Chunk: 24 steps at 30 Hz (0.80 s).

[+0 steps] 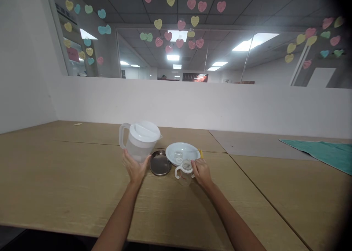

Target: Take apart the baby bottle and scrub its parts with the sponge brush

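Observation:
My left hand [134, 167] is wrapped round the lower body of a translucent plastic pitcher [140, 140] with a white lid and a handle on its left side. The pitcher is upright at the middle of the wooden table [68, 185]. My right hand [202, 172] grips a small clear baby bottle [184, 172] with white side handles, standing in front of a white plate [183, 152]. A small dark metal dish [160, 163] lies between the pitcher and the bottle. A yellow stick-like item [201, 153] peeks out by the plate's right rim.
A teal cloth [324, 151] lies at the far right of the table. A low white partition [192, 104] runs behind the table, with a glass pane above it covered in paper hearts. A small pale item [77, 124] lies at the far left edge.

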Each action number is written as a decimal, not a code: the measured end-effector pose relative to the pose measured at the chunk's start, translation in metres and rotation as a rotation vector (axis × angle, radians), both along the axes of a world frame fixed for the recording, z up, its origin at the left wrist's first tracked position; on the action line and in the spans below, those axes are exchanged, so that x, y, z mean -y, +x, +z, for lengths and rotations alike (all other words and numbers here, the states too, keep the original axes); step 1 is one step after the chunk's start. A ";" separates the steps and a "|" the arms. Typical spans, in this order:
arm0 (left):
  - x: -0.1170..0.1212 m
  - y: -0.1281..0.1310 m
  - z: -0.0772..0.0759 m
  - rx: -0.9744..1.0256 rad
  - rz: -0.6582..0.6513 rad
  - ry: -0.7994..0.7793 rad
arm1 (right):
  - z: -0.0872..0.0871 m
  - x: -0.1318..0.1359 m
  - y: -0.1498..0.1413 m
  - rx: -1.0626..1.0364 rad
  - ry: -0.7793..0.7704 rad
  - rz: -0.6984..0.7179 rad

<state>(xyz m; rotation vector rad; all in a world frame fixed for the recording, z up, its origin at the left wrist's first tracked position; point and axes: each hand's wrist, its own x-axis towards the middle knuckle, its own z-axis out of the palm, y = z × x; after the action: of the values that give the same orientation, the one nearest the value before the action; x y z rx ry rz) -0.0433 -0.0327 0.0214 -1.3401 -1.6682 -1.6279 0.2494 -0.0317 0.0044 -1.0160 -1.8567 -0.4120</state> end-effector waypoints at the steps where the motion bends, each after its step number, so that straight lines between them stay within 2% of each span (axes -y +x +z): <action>1: 0.000 -0.001 0.000 0.025 0.019 -0.011 | 0.000 0.000 0.000 -0.002 0.000 -0.002; 11: -0.010 -0.003 -0.007 0.180 0.078 -0.101 | -0.001 -0.002 -0.001 -0.027 -0.048 0.006; 13: -0.011 -0.004 -0.009 0.190 0.092 -0.117 | 0.000 -0.002 0.000 -0.094 -0.111 0.018; 16: -0.013 -0.005 -0.011 0.221 0.094 -0.140 | 0.004 -0.002 0.004 -0.355 -0.253 0.004; 18: -0.014 -0.005 -0.012 0.243 0.078 -0.146 | 0.008 -0.003 0.011 -0.535 -0.320 -0.087; 20: -0.013 -0.005 -0.010 0.255 0.043 -0.157 | 0.011 -0.006 0.019 -0.616 -0.374 -0.237; 22: -0.009 -0.004 -0.006 0.255 0.029 -0.173 | 0.011 -0.010 0.027 -0.582 -0.468 -0.383; 24: -0.002 -0.002 -0.001 0.240 0.062 -0.131 | 0.006 -0.015 0.032 -0.464 -0.598 -0.467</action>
<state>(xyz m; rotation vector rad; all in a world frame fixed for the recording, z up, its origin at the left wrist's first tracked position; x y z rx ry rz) -0.0448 -0.0308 0.0202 -1.1769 -1.9648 -1.7252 0.2813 -0.0168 0.0107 -1.7910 -1.3264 0.1341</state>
